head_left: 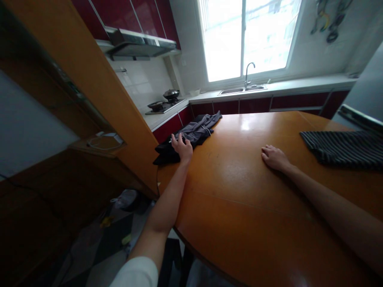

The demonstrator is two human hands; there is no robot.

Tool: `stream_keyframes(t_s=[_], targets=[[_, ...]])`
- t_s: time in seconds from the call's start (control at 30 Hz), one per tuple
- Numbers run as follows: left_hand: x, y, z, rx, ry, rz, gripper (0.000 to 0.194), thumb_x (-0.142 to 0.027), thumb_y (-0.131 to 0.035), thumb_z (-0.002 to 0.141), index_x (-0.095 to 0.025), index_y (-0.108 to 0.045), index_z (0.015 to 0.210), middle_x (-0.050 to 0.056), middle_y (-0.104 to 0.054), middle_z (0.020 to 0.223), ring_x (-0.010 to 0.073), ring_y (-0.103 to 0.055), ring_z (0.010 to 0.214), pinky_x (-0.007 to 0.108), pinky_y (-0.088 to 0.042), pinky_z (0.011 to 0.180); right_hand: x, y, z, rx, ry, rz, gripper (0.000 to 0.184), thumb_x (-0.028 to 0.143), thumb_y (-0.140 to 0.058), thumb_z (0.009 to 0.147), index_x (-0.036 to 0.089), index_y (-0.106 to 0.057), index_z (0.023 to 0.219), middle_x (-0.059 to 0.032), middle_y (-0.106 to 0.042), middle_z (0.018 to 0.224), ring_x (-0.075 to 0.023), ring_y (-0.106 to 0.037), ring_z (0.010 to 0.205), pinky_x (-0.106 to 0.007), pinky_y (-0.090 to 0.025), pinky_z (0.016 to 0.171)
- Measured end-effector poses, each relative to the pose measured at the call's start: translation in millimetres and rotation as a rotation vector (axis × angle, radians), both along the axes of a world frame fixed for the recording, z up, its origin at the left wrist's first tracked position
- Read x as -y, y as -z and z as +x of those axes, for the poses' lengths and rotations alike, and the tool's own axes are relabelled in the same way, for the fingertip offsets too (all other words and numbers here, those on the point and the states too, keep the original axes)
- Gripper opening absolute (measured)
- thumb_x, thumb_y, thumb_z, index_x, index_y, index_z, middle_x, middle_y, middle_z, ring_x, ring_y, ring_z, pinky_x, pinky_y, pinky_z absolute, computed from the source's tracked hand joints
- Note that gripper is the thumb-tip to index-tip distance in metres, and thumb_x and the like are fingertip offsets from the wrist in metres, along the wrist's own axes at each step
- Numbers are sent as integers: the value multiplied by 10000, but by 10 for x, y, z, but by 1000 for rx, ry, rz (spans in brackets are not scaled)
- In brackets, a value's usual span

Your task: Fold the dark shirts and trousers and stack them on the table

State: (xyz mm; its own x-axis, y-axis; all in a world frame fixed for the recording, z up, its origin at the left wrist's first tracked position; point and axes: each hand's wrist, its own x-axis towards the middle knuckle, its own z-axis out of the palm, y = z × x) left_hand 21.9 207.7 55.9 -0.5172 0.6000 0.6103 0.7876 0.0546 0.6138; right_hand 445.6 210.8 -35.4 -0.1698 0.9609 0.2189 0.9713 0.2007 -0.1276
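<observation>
Read the desk [248, 215] as a dial, with twelve o'clock toward the window [221, 44]. Your left hand [182, 148] is out at ten o'clock, over the near end of a heap of dark clothing [197, 129], grey and black with white cords, which lies along the desk's edge from ten to eleven. That hand is open, fingers spread and thumb apart, gripping nothing; whether its fingertips touch the cloth, you cannot tell from here. Your right hand [275, 158] rests palm down on the bare wood at one o'clock, loosely open with fingers slightly bent, and it holds nothing. Just beyond it, at two o'clock, a striped cloth [347, 148] lies flat. Past the desk, the sink [231, 91] sits at twelve, under the window.
</observation>
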Motion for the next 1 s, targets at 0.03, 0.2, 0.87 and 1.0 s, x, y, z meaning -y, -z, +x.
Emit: stream_keyframes(t_s=[0.03, 0.2, 0.87, 1.0], targets=[[-11, -7, -39, 35, -44, -29, 520, -203, -536, 889, -154, -582, 1404, 162, -296, 1631, 310, -278, 1509, 448, -250, 1229, 4, -7, -3, 6, 0, -1, 486, 367, -381, 988, 136, -624, 1339, -184, -538, 1481, -325, -507, 1361, -473, -408, 1108], [-40, -64, -238, 227, -200, -237, 488, -298, -548, 900, -273, -607, 1384, 133, -340, 1597, 381, -374, 1438, 503, -391, 1112, 6, -22, -16, 15, -1, -12, 494, 354, -380, 984, 108, -620, 1339, -202, -526, 1487, -328, -497, 1370, -464, -403, 1112], [11, 50, -341, -210, 39, -268, 327, -227, -558, 930, -161, -718, 1207, 181, -688, 1194, 338, -597, 1166, 434, -448, 1015, -26, 11, 4, -4, -4, 3, 478, 365, -390, 977, 138, -641, 1315, -183, -563, 1447, -323, -518, 1338, -460, -412, 1095], [2, 13, -210, -236, 104, -241, 329, -290, -525, 970, -170, -745, 1182, 154, -723, 1133, 300, -638, 1101, 375, -463, 987, -43, 39, 7, -9, -3, 11, 479, 356, -405, 970, 135, -633, 1329, -186, -537, 1480, -323, -499, 1362, -478, -403, 1104]])
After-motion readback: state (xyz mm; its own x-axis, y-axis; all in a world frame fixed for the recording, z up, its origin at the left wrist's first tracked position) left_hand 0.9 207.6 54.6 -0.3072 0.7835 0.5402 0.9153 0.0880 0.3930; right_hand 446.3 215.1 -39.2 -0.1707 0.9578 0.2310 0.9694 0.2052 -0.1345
